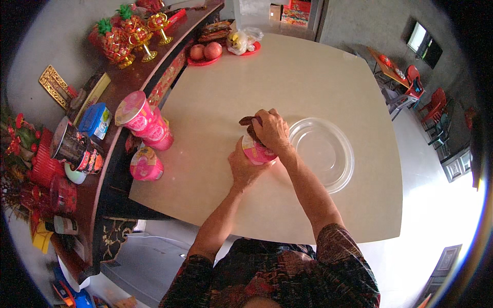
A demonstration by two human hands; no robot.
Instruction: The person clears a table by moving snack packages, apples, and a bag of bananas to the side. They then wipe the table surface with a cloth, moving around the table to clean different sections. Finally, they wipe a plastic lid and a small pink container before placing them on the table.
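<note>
My left hand is wrapped around a pink cup over the middle of the table. From above, my right hand grips a dark brown piece at the top of the cup. The brown piece sticks out past my fingers on the left; whether it is a lid or something else I cannot make out. My right hand hides the cup's mouth. Just right of my hands, a clear round plastic dish rests on the table. On the left stand a pile of pink cups and one separate pink cup.
The pale table meets a dark wooden altar shelf on the left. Gold stands, a blue tub and a dark cup crowd that shelf. Round red fruits lie at the table's far left. Chairs stand at the right.
</note>
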